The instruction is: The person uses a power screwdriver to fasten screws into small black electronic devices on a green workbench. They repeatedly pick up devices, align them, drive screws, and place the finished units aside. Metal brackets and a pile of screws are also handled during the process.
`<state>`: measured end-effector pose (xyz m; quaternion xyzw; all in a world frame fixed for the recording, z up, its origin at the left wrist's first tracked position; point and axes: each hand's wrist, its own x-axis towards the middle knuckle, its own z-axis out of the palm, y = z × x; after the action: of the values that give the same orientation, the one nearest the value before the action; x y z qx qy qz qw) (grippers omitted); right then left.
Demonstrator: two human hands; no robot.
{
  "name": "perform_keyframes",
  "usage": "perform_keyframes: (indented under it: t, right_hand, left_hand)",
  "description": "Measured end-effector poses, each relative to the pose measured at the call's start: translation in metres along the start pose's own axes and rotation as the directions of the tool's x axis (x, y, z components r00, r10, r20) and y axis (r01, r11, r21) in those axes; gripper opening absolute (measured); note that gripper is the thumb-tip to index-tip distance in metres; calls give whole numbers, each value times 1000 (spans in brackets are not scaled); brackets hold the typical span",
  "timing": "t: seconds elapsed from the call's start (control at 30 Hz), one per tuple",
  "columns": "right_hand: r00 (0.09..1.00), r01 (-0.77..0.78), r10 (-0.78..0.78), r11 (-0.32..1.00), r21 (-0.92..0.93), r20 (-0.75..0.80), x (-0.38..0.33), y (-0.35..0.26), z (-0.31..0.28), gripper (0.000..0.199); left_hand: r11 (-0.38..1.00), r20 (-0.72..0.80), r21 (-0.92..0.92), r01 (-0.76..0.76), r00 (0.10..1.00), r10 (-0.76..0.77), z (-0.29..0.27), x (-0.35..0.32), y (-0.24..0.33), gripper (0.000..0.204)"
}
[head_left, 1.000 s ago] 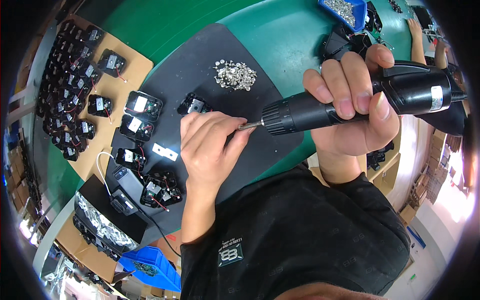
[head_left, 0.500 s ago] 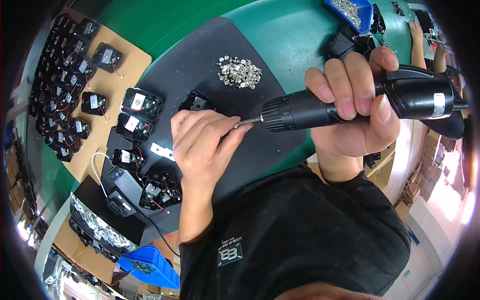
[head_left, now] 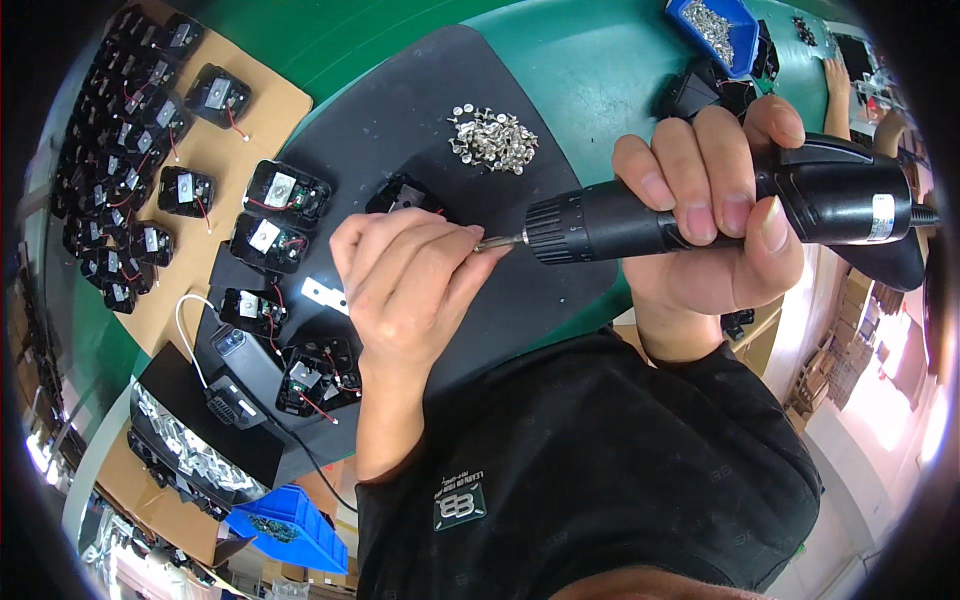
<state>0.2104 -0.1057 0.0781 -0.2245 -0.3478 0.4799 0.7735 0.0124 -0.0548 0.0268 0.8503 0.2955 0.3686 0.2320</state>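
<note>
My right hand (head_left: 715, 215) grips a black electric screwdriver (head_left: 700, 210), held level with its metal bit pointing left. My left hand (head_left: 405, 280) has its fingertips pinched at the bit's tip (head_left: 492, 243); whether a screw sits between them is hidden. Just beyond my left hand, a small black electronic unit (head_left: 402, 193) lies on the black mat (head_left: 400, 110). A heap of silver screws (head_left: 493, 137) rests on the mat farther back.
Several black units with red wires lie on the mat's left side (head_left: 280, 195) and on a brown board (head_left: 260, 110) further left. A blue bin of screws (head_left: 715, 25) stands at the far right. A black power adapter (head_left: 240, 365) and another blue bin (head_left: 285, 525) are near me. Another person's hand (head_left: 838, 85) is at the far right.
Both hands and the screwdriver have stayed together; the view has shifted slightly, and my left fingers have closed more tightly on the bit's tip.
</note>
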Motion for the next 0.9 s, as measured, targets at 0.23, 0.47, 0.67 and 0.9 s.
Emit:
perform_keyframes:
  t: [0.23, 0.47, 0.67, 0.9]
  right_hand:
    - [998, 29, -25, 998, -59, 52, 3, 7, -4, 39]
    - [999, 53, -54, 971, -234, 1, 7, 41, 9, 40]
    - [1000, -2, -1, 961, -275, -11, 6, 54, 7, 41]
    - [999, -30, 22, 967, -253, -34, 6, 54, 8, 41]
  left_hand:
    - [962, 76, 175, 208, 972, -224, -12, -10, -14, 92]
    - [943, 155, 158, 293, 936, -316, 2, -17, -27, 84]
    - [941, 182, 125, 313, 926, -332, 3, -14, -25, 81]
    - [946, 170, 123, 299, 933, -317, 6, -16, -28, 82]
